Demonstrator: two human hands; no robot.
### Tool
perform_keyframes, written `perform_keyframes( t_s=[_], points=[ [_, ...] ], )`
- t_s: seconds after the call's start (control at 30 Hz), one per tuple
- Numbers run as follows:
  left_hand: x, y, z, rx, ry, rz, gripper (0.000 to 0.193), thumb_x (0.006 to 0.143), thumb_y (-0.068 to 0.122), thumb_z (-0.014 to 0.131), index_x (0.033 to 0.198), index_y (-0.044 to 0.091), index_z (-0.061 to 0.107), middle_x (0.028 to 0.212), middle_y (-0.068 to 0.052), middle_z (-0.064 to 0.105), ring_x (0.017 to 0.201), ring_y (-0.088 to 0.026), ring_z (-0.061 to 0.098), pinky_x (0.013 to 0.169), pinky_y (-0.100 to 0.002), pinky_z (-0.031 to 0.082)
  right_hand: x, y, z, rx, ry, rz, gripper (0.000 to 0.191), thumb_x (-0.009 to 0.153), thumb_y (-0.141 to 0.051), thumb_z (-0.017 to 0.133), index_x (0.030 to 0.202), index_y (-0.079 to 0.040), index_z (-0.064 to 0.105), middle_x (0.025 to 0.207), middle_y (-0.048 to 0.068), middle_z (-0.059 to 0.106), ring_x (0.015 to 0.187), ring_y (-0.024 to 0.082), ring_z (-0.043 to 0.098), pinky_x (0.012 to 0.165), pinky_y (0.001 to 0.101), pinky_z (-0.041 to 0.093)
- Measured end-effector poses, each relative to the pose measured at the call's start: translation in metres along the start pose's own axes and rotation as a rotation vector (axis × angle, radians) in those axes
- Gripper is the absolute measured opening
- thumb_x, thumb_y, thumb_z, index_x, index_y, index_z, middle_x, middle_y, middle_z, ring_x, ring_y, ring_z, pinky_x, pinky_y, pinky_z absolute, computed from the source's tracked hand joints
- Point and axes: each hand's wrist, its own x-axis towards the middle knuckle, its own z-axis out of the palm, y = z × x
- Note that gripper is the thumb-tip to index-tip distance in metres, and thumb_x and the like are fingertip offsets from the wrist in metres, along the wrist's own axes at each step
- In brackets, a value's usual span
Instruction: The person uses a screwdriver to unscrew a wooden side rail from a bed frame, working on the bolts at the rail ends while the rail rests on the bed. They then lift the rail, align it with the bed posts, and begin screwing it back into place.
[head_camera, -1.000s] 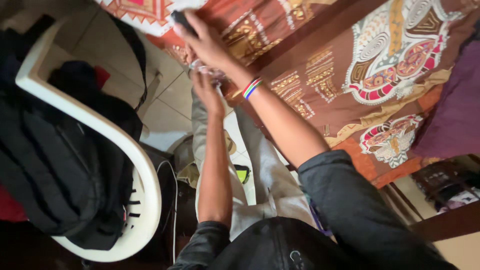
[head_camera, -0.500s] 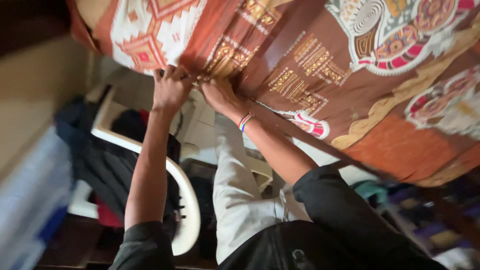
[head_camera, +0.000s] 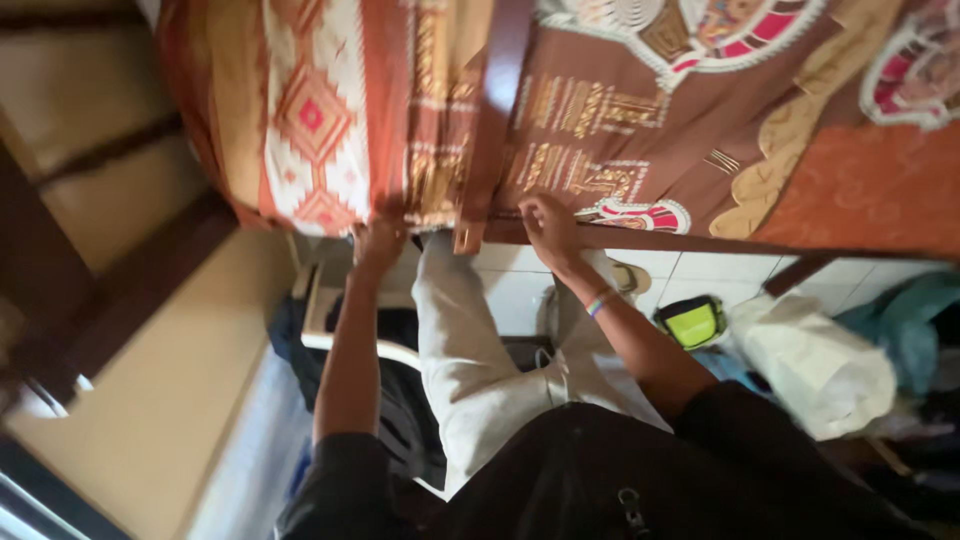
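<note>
Head view: both hands pinch the hanging edge of a patterned brown-orange bedsheet (head_camera: 640, 120) mid-frame, left hand (head_camera: 378, 243) and right hand (head_camera: 548, 228) fingers closed on cloth beside the dark wooden bed frame (head_camera: 500, 110); soft, light, floppy, best held by its hem.

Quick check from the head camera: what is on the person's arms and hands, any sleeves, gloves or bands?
Both forearms are bare below dark sleeves pushed up to about the elbow. No gloves on the left hand or the right hand. The right wrist carries a thin multicoloured striped wristband.
</note>
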Motion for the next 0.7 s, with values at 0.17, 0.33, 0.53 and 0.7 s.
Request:
perform_keyframes(
  t_s=[0.17,0.33,0.53,0.7],
  points=[
    [0.024,0.000,-0.009,-0.040,-0.240,0.064,0.023,0.081,0.031,0.057,0.102,0.031,0.068,0.100,0.001,0.067,0.094,-0.020,0.060,0.077,-0.053,0.038,-0.036,0.015,0.006,0.276,0.104,0.315,0.012,0.091,-0.012,0.056,0.097,-0.003,0.061,0.085,0.008,0.067,0.075,0.012,0.063,0.066,0.0256,0.050],
    [0.042,-0.003,-0.018,0.012,-0.022,0.392,0.011,0.091,0.031,0.054,0.095,0.028,0.064,0.099,0.002,0.068,0.100,-0.023,0.062,0.086,-0.050,0.043,-0.076,-0.015,0.069,0.476,0.484,0.408,0.013,0.088,-0.010,0.060,0.097,-0.001,0.061,0.086,0.006,0.064,0.079,0.012,0.058,0.070,0.0272,0.048],
    [0.044,-0.004,-0.027,-0.388,-0.543,0.129,0.026,0.090,0.018,0.052,0.111,0.011,0.065,0.077,-0.009,0.067,0.068,-0.019,0.063,0.065,-0.033,0.049,-0.090,-0.080,0.200,1.256,0.811,0.547,0.017,0.092,-0.009,0.050,0.109,-0.008,0.047,0.089,0.002,0.056,0.077,0.012,0.054,0.068,0.0261,0.049],
    [0.050,0.007,-0.015,-0.791,-0.825,-0.026,0.029,0.093,0.019,0.053,0.112,-0.002,0.061,0.077,-0.006,0.062,0.064,-0.012,0.056,0.060,-0.027,0.048,-0.054,-0.125,0.253,1.568,0.764,0.670,0.038,0.084,-0.006,0.052,0.119,-0.008,0.040,0.101,0.008,0.055,0.087,0.016,0.055,0.074,0.0281,0.049]
  ],
)
